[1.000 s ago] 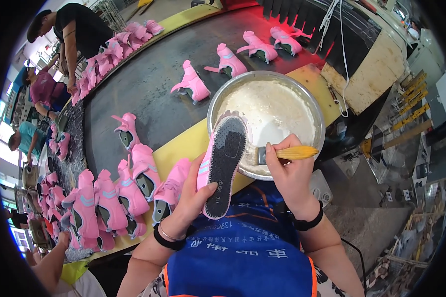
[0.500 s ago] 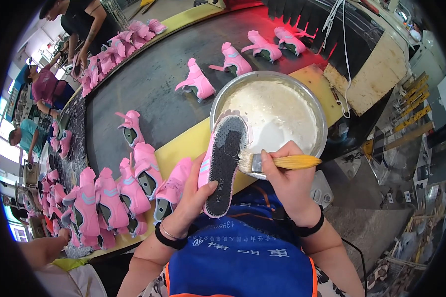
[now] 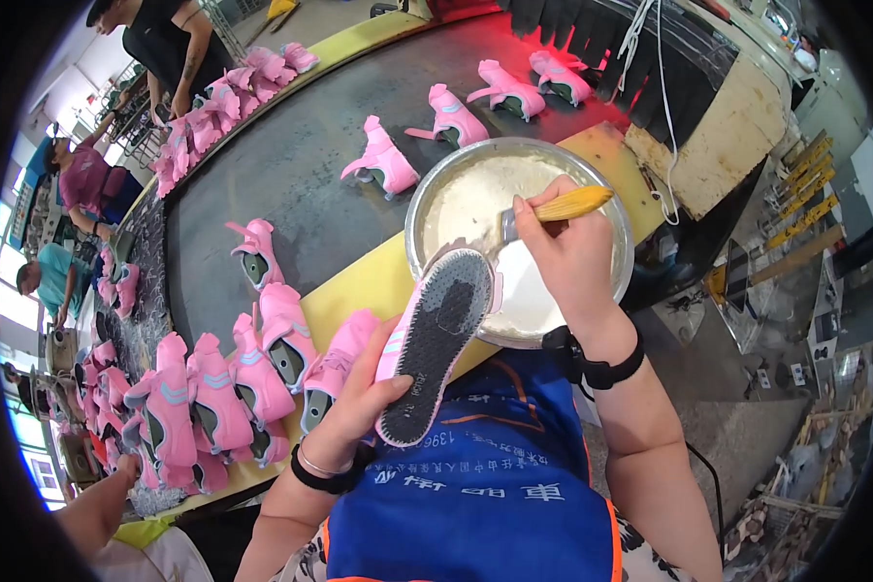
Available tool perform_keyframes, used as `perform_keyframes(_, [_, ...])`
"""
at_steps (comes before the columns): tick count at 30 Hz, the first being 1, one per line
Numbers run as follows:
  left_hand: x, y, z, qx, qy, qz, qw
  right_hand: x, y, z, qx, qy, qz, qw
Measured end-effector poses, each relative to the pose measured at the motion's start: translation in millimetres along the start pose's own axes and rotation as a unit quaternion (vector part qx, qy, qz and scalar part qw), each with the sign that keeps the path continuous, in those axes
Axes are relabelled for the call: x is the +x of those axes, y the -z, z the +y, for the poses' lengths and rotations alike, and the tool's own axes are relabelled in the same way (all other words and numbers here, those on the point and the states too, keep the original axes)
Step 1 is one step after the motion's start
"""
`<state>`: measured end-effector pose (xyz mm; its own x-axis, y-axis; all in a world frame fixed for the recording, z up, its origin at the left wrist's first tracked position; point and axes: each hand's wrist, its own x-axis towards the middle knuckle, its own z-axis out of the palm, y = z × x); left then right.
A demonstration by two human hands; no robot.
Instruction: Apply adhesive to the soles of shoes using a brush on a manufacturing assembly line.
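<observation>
My left hand (image 3: 364, 393) is closed round a pink shoe upper (image 3: 435, 344), holding it with its dark, stitched underside facing up. A darker wet-looking patch marks the toe half of that underside. In my right hand (image 3: 574, 247) is a flat paintbrush (image 3: 570, 204) with a yellow handle. Its bristles point down and left over the metal basin (image 3: 619, 267), close above the toe of the shoe upper; whether they touch it I cannot tell. Whitish liquid (image 3: 529, 281) fills the basin, which stands just beyond my hands.
Several pink shoe uppers (image 3: 461, 116) lie along the dark conveyor belt (image 3: 310, 145), towards a red-lit opening with black flaps (image 3: 592, 48). More uppers (image 3: 170, 398) are piled at the left on the yellow edge (image 3: 364, 281). Co-workers stand at the far left; another person's hand (image 3: 121, 475) is near the pile.
The paintbrush has moved up and away from the side of the shoe upper to over the basin. My left hand has lowered and tilted the upper slightly.
</observation>
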<state>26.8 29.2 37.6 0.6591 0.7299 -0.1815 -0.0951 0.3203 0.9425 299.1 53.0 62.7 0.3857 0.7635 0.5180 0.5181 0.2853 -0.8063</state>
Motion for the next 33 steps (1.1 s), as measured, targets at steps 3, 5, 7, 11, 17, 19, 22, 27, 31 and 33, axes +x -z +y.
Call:
perform_keyframes(3, [-4,-1,11,-0.061,0.036,-0.012,0.997,2,-1,-2,0.067,0.004,0.01,0.998])
perform_keyframes(5, [-4,-1,16,-0.114,0.063,-0.023,0.991,-1,2,-10,0.11,0.051,0.034,0.992])
perform_keyframes(7, [-6,0,19,-0.136,0.087,-0.013,0.987,-3,11,-21,0.117,0.076,-0.018,0.99])
perform_keyframes(11, [-9,1,21,-0.186,0.132,-0.021,0.973,3,22,-36,0.148,0.151,-0.205,0.956])
perform_keyframes(17, [-9,9,14,-0.145,0.148,-0.045,0.977,5,18,-34,0.183,0.134,-0.325,0.918])
perform_keyframes(19, [-10,11,12,-0.14,0.145,-0.042,0.979,6,19,-26,0.185,0.12,-0.341,0.914])
perform_keyframes(22, [-14,12,10,-0.136,0.135,-0.037,0.981,9,24,-15,0.126,0.038,-0.303,0.944])
perform_keyframes(27, [-17,15,13,-0.11,0.134,-0.038,0.984,3,35,-16,0.044,-0.019,-0.226,0.973])
perform_keyframes(31, [-15,17,14,-0.135,0.143,-0.041,0.98,-11,25,-23,0.102,0.055,-0.184,0.976])
perform_keyframes(33, [-12,16,18,-0.121,0.154,-0.057,0.979,-15,21,-19,0.157,0.069,-0.195,0.966])
